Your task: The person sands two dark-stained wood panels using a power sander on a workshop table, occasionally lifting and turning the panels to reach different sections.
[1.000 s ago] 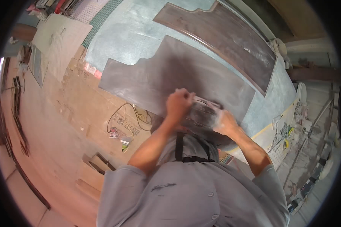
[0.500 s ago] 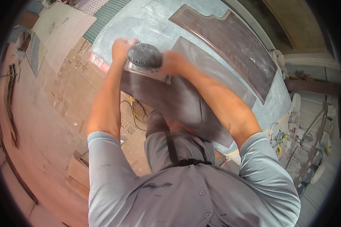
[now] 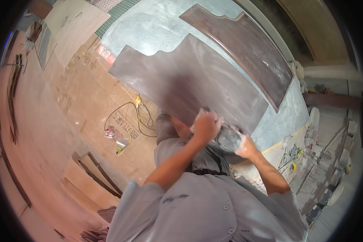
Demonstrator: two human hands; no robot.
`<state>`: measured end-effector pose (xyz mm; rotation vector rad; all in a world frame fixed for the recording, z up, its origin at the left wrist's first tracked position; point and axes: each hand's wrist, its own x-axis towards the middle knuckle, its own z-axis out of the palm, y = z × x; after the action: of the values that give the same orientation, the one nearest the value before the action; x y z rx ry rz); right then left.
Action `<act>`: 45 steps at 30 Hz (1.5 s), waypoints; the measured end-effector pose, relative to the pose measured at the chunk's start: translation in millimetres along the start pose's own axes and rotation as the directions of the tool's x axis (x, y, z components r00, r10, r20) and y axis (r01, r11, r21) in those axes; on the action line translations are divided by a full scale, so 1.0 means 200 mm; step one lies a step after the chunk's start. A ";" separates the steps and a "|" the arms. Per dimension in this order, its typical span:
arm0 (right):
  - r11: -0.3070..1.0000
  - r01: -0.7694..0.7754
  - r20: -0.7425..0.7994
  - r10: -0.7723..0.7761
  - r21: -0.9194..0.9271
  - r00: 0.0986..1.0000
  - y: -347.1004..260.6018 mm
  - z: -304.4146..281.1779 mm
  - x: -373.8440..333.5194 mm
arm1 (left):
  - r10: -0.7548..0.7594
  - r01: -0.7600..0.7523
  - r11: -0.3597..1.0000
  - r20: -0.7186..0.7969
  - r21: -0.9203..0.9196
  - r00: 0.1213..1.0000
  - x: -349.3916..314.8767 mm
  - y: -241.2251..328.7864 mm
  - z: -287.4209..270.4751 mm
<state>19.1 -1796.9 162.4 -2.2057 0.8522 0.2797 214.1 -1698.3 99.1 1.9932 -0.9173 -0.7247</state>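
Going from left to right, we see the stepped left end of the near grey-brown panel (image 3: 181, 68) lying uncovered on the pale blue surface (image 3: 139, 34), beside the brown sheet (image 3: 88, 86) on the floor; half a second ago the dark ribbed tool (image 3: 228, 140) and both hands were out over that end, and now they are back at the panel's near right corner, close to the person's waist; for the work in hand we take this to mean that the right part of the panel has its turn under the tool, with the left end open to view; the left hand (image 3: 207, 128) is curled tight around the tool's left end; the right hand (image 3: 246, 147) grasps its right end, fingers bent over the edge; whether the tool's underside presses on the panel we cannot tell, since hands and body hide it; farther right, the second brown panel (image 3: 242, 44) lies where it lay, apart from the tool; as for containers, the pale round thing (image 3: 314, 117) at the right could be a tub or a lid, but we make out no contents; near it a yellow ring (image 3: 293, 166) sits among small clutter too jumbled for us to sort
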 end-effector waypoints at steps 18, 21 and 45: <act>0.910 0.404 0.012 -0.407 0.098 0.913 -1.34 0.22 1.57 | -0.018 0.054 0.995 -0.364 0.089 0.931 1.06 -0.96 -1.60; 0.971 0.238 0.168 -0.231 -0.024 0.958 -1.59 0.26 1.85 | -0.137 0.187 0.977 -0.374 0.102 0.917 1.27 -1.11 -1.91; 0.977 -0.204 0.090 0.209 -0.061 0.974 0.03 0.21 -0.33 | -0.072 0.073 0.997 -0.057 0.009 0.996 -0.30 -0.03 0.07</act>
<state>-31.5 -1737.1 157.7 -2.1327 1.0330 0.5092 172.2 -1653.3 96.6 2.0549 -0.8209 -0.7017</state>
